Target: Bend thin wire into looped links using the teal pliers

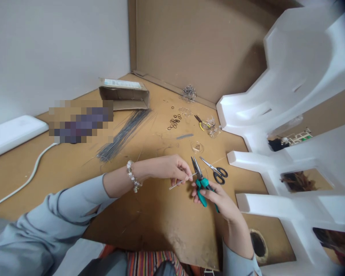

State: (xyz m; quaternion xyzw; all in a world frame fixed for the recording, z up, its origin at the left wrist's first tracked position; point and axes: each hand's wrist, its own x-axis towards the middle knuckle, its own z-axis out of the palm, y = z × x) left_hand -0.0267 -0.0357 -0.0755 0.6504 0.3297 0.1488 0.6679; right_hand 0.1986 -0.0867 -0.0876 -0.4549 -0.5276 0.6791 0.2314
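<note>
My left hand [179, 169] pinches a thin, pale wire [178, 184] whose free end sticks out toward me below the fingers. In my right hand [211, 193] is a pair of needle-nose pliers [202, 186] with green and black handles, its jaws pointing away from me. The wire runs from my left fingertips to the jaws of the pliers; whether they grip it is too small to tell. Just beyond my right hand, scissors [218, 174] with black handles lie on the table. A small coil of thin wire [197, 147] lies beyond the pliers.
A bundle of grey wires [123, 134] lies at left, by an open cardboard box [125, 96]. Dark rings [174, 122], yellow-handled pliers [201, 124] and a tangled wire heap [189, 93] lie farther back. White foam pieces [247, 157] border the right side. A white cable [36, 172] crosses the left.
</note>
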